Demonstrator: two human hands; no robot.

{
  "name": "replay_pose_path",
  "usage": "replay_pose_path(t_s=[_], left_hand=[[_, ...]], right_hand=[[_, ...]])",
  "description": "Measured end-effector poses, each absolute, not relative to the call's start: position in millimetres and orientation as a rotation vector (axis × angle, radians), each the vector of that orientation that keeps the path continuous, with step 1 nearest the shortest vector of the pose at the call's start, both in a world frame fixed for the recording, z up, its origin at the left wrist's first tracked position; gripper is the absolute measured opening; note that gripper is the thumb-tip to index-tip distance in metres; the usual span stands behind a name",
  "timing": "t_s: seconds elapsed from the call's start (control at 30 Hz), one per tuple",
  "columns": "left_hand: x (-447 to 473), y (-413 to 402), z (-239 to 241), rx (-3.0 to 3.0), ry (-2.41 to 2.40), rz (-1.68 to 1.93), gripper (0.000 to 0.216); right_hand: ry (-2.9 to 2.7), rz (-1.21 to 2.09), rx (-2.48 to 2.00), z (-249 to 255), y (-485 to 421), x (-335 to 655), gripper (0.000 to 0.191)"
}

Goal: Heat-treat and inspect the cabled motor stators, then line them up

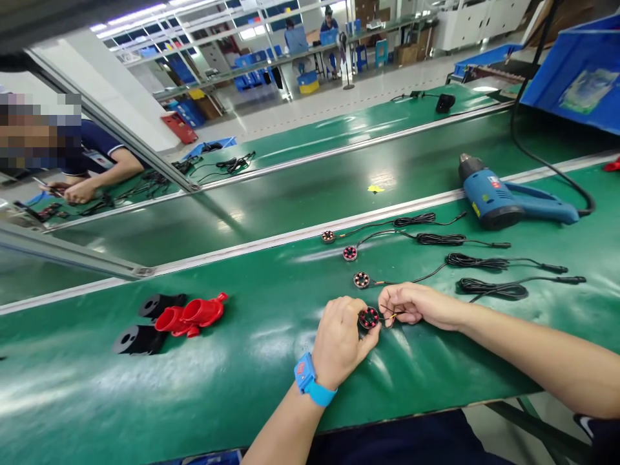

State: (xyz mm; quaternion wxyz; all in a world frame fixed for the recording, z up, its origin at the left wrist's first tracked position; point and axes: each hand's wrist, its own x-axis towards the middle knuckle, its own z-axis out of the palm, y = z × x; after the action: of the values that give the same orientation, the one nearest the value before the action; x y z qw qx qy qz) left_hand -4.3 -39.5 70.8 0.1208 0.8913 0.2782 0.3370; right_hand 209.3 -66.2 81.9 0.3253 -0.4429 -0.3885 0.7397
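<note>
My left hand (pixel 339 339) pinches the small round LED disc (pixel 369 318) by its left rim, and my right hand (pixel 411 303) is closed on the thin wires (pixel 390 316) leaving its right side, so disc and lead lie flat on the green mat (pixel 271 387), running left to right, roughly along the near edge. Just beyond my knuckles three more discs (pixel 361 279) sit in a slanted row, each trailing a black cable with a coiled bundle (pixel 477 261) off to the right (the nearest coil lies close to my right forearm). Left of my hands the mat is bare as far as the red plastic housings (pixel 196 313) and two black parts (pixel 140 339). The blue heat gun (pixel 508 200) lies far right by the metal rail (pixel 290 236). Across the belt another person's hands (pixel 77 192) work on cables.
</note>
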Motion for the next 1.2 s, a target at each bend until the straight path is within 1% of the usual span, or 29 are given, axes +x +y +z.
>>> replay_pose_path(t_s=[0.2,0.27,0.43,0.5,0.57,0.6,0.63,0.73,0.8,0.83,0.9,0.97,1.07,1.2], left_hand=[[-7,-39,80,2.592,0.836,0.716,0.023],[-8,-37,82,2.577,0.812,0.595,0.026],[-12,-31,81,2.516,0.789,0.241,0.041],[-15,-27,80,2.452,0.774,0.194,0.053],[-19,-23,81,2.386,0.765,0.213,0.064],[-21,-21,81,2.362,0.766,0.243,0.066],[-23,-19,81,2.348,0.772,0.283,0.062],[-25,-14,81,2.385,0.801,0.440,0.031],[-22,-12,78,2.425,0.848,0.567,0.019],[-20,-10,76,2.443,0.881,0.627,0.018],[-15,-6,69,2.489,0.954,0.695,0.022],[-9,-2,62,2.558,1.006,0.656,0.029],[-4,2,56,2.592,1.031,0.528,0.033],[-2,2,56,2.536,0.997,0.542,0.027]], right_hand=[[-1.137,1.983,-1.120,84,-69,214,0.031],[-1.202,1.980,-1.111,80,-69,216,0.036],[-1.429,1.945,-1.091,73,-73,222,0.063],[-1.481,1.938,-1.067,74,-74,226,0.065],[-1.519,1.884,-1.044,75,-74,230,0.062],[-1.534,1.833,-1.038,75,-74,232,0.060],[-1.540,1.772,-1.040,76,-74,233,0.056],[-1.501,1.525,-1.103,76,-72,235,0.042],[-1.515,1.273,-1.201,76,-71,234,0.033],[-1.558,1.122,-1.261,76,-71,233,0.030],[-1.701,0.826,-1.359,75,-69,231,0.028],[-1.848,0.627,-1.413,73,-66,229,0.029],[-1.973,0.526,-1.436,68,-61,227,0.033],[-2.060,0.514,-1.415,59,-55,225,0.035]])
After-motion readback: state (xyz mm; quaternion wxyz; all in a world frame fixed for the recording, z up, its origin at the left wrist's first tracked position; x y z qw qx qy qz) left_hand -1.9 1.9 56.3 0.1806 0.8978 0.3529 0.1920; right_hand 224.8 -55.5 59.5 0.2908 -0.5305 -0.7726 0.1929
